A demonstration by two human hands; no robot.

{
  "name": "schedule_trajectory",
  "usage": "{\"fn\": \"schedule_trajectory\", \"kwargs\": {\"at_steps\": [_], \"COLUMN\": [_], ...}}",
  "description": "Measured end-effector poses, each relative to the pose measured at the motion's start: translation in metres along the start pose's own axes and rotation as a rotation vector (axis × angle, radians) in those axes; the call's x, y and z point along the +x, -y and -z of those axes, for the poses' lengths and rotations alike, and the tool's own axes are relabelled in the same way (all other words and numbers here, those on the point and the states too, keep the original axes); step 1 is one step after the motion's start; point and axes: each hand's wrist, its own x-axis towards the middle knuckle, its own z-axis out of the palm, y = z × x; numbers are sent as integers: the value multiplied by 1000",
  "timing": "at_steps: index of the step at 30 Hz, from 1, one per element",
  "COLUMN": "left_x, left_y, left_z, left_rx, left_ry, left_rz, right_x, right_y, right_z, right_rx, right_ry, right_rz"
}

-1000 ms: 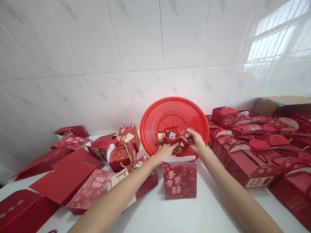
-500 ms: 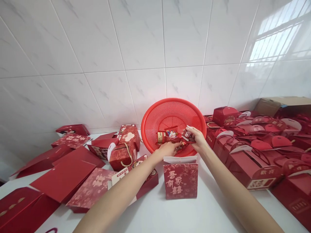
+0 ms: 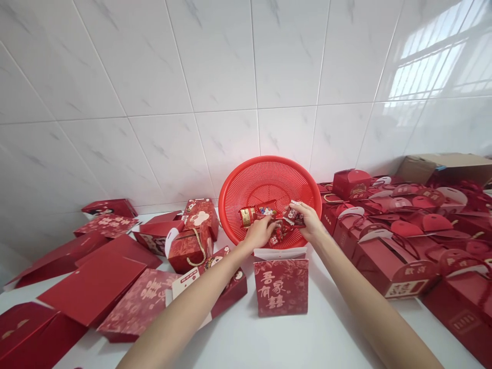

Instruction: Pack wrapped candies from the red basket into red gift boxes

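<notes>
Marbled white tiles [image 3: 223, 56] rise behind a white desk [image 3: 269, 341], where wrapped sweets [image 3: 266, 209] lie in a red basket [image 3: 265, 173]. Right hand [image 3: 312, 221] has its fingers clamped on a red packet [image 3: 294, 214]; left hand [image 3: 260, 233] reaches among the sweets, its grip unclear. Between the forearms, a printed box [image 3: 281, 288] stands upright near the basket.

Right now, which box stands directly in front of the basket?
The upright box with pale characters, centred before the basket; the other boxes sit to its left or right.
</notes>
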Motion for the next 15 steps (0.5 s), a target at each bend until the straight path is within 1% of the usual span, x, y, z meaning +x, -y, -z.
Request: {"fn": "schedule_trajectory", "kwargs": {"at_steps": [7, 10, 15], "left_x": [11, 9, -1], "left_y": [14, 13, 8], "left_z": [-2, 2, 12], "left_rx": [-156, -135, -31], "left_ry": [28, 62, 200], "left_rz": [127, 107, 25], "right_x": [0, 1, 5], "right_y": [-5, -6, -8], "right_z": [0, 1, 5], "right_rx": [-8, -13, -18], "right_ry": [-19, -21, -38], "right_rz": [2, 6, -3]}}
